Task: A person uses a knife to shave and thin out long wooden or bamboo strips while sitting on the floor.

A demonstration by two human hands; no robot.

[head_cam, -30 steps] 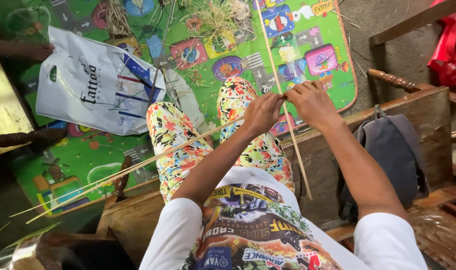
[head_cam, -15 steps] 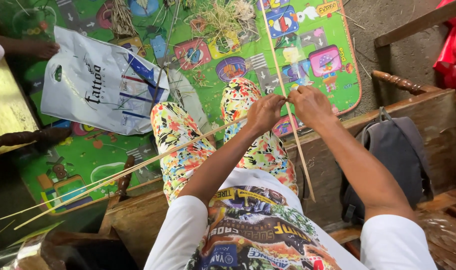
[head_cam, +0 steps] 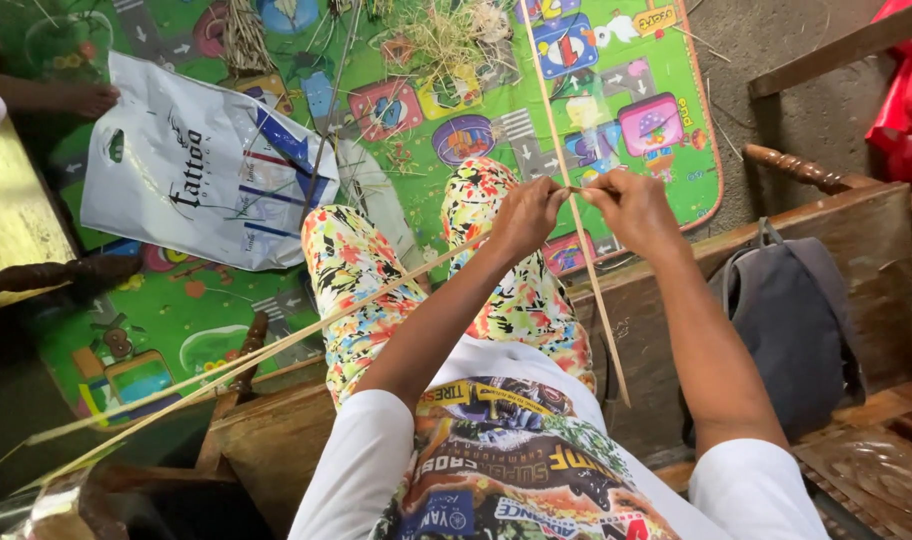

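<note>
1. Hands: left hand [head_cam: 524,215] and right hand [head_cam: 631,205] meet above the knees, fingertips nearly touching, both pinched shut on thin cane strips.
2. Upright strip [head_cam: 576,215]: long axis runs from the mat's far edge, between the two hands, down past the bench front. The right hand's fingers close on it at mid-length; most of its length lies beyond the grip on either side.
3. Slanting strips [head_cam: 276,345]: a pair runs from the left hand's pinch down across the left thigh toward the near-left corner of the view. Free ends lie far from the grip, on the left hand's side.
4. Crossing: the strips cross in the narrow gap between the hands; which lies on top cannot be told.
5. Surroundings: patterned play mat [head_cam: 666,160] on the floor, white plastic bag [head_cam: 191,190] at its left edge, loose fibre pile [head_cam: 446,35] at its far edge, grey backpack [head_cam: 791,320] against the bench [head_cam: 876,250] at right.
</note>
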